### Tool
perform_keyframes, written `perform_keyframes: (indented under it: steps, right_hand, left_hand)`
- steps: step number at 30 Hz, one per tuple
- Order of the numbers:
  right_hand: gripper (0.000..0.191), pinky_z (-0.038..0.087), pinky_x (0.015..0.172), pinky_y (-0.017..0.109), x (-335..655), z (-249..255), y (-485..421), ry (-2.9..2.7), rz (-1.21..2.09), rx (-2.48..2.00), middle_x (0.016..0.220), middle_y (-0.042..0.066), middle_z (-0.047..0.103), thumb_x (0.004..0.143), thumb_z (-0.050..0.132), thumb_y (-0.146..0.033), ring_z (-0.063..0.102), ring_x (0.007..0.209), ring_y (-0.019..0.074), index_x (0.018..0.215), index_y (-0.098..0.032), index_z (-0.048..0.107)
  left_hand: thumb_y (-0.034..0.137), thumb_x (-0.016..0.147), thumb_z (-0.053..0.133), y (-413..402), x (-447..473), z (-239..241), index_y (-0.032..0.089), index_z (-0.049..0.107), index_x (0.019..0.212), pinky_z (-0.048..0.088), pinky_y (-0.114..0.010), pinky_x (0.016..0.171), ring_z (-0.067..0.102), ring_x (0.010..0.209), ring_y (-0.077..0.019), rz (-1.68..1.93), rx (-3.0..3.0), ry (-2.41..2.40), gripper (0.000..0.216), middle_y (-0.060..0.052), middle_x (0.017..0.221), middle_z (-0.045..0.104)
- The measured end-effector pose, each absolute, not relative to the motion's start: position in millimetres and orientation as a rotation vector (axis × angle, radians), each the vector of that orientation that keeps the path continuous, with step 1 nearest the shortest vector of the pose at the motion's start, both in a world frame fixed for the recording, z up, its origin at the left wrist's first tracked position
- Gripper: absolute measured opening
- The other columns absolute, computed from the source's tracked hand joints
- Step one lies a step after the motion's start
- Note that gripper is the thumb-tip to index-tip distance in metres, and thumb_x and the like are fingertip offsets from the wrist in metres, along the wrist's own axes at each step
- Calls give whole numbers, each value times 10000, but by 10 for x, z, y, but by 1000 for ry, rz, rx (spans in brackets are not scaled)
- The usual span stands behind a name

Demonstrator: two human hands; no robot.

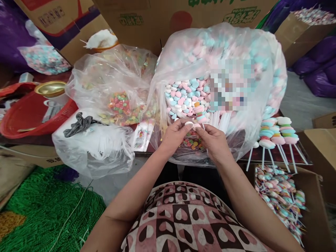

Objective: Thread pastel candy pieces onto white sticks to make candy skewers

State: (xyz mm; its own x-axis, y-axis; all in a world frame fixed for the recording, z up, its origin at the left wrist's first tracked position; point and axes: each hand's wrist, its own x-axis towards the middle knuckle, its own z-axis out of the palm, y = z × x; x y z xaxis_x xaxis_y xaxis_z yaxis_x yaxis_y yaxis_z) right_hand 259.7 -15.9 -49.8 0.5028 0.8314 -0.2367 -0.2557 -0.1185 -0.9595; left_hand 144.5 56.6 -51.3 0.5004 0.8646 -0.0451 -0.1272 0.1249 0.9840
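My left hand (pixel 176 134) pinches a small white round candy (pixel 189 124) between thumb and fingers. My right hand (pixel 214 140) is closed beside it, pinching a pink candy piece (pixel 196 126), and the fingertips of both hands meet. They hover in front of a big clear plastic bag (pixel 183 66) full of pink, blue and white candies (pixel 187 96). White sticks (pixel 219 120) poke out of the bag just behind my right hand. Small multicoloured ring candies (pixel 193 144) lie under my hands.
A second clear bag of colourful ring candies (pixel 120 108) lies to the left, with a bag of white sticks (pixel 91 147) below it. Finished candy skewers (pixel 275 134) lie at right above a cardboard box of wrapped skewers (pixel 280 196). A red basket (pixel 28 115) sits at left.
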Motion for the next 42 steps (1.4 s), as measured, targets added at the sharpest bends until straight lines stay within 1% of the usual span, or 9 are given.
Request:
perform_keyframes:
  steps: [4,8,13,18,22,25,28,31,42]
  right_hand:
    - [258,121,387,219,2606,-446,-288,-525,1103,-1291,600,-46,543,700,757,-384,244,392,19,791,-163,659]
    - [252,106,376,217,2616,-403,-373,-532,1239,-1212,616,-28,566,684,768,-361,257,385,14,783,-158,655]
    - [298,104,373,200,2569,-399,-414,-514,1250,-1223,579,-40,563,663,804,-373,252,376,13,792,-166,633]
    - [329,139,343,184,2530,-435,-400,-471,1168,-1253,548,-72,543,632,814,-371,272,353,24,796,-190,592]
    - [309,174,337,183,2490,-475,-367,-510,1082,-1351,528,-84,506,668,782,-392,315,370,47,831,-204,598]
    - [267,185,348,183,2476,-460,-373,-530,1068,-1337,560,-75,528,700,759,-366,308,378,38,843,-196,611]
    - [229,203,365,189,2502,-403,-472,-551,1053,-1279,596,-54,567,790,686,-366,310,377,32,919,-179,655]
    - [261,200,369,203,2538,-361,-673,-632,1056,-1308,500,-53,533,875,606,-395,329,369,56,988,-173,682]
    - [292,259,458,236,2538,-637,-1098,-863,1110,-1546,441,-76,422,929,560,-402,333,397,69,1002,-172,725]
  left_hand:
    - [461,694,762,461,1395,-525,171,683,808,400,-215,557,551,661,-98,714,926,675,321,-2,727,634]
    - [432,675,796,389,1375,-530,190,681,909,421,-227,567,565,652,-98,711,850,607,355,13,737,639]
    - [444,655,811,341,1410,-594,178,620,794,429,-220,552,537,588,-77,751,814,667,356,37,700,612]
    - [514,719,745,252,1436,-613,160,696,817,440,-224,579,541,620,-90,736,890,659,371,8,675,629]
    - [393,630,835,218,1439,-567,173,728,873,456,-224,619,557,639,-81,768,900,681,344,13,746,687]
    - [362,628,834,240,1433,-553,166,728,864,458,-226,594,549,590,-74,781,889,718,325,25,682,673]
    - [360,615,838,287,1407,-562,172,718,852,465,-226,559,569,568,-82,812,834,758,326,30,655,668]
    - [349,596,851,335,1373,-580,182,717,846,476,-216,559,589,582,-80,850,776,760,329,35,679,674]
    - [323,743,770,336,1371,-587,169,730,957,521,-262,753,659,809,-133,764,615,650,267,-30,869,716]
